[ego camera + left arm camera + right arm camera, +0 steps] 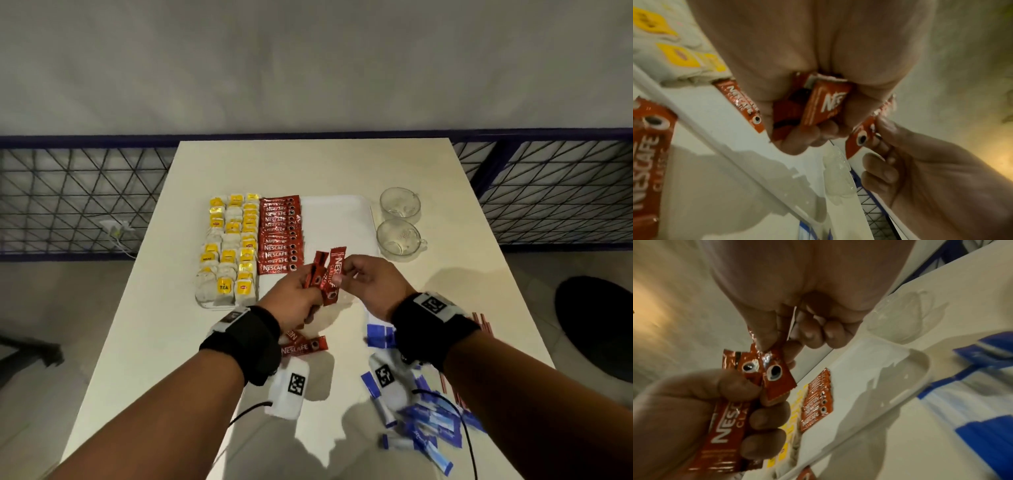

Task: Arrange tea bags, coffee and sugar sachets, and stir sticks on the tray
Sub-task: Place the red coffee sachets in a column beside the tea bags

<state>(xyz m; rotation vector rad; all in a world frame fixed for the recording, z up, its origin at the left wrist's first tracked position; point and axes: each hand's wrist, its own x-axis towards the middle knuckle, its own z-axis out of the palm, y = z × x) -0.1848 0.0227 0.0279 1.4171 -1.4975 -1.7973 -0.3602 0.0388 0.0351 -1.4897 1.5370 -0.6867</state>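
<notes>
Above the near edge of the white tray [337, 212], my left hand [310, 289] grips a small bundle of red coffee sachets [317, 270]. My right hand [344, 274] pinches the upper part of one sachet [335, 270] from that bundle. The right wrist view shows thumb and finger on that sachet [777, 374] while the left hand [694, 402] curls round the others [725, 426]. Tea bags [227, 250] fill the tray's left side, with a column of coffee sachets [281, 236] beside them. Two more coffee sachets [303, 346] lie on the table under my left wrist.
Blue and white sugar sachets [428, 421] lie scattered at the table's near right. Red stir sticks [479, 323] show behind my right wrist. Two glass cups [399, 219] stand right of the tray. The tray's right half is bare. A wire fence runs behind the table.
</notes>
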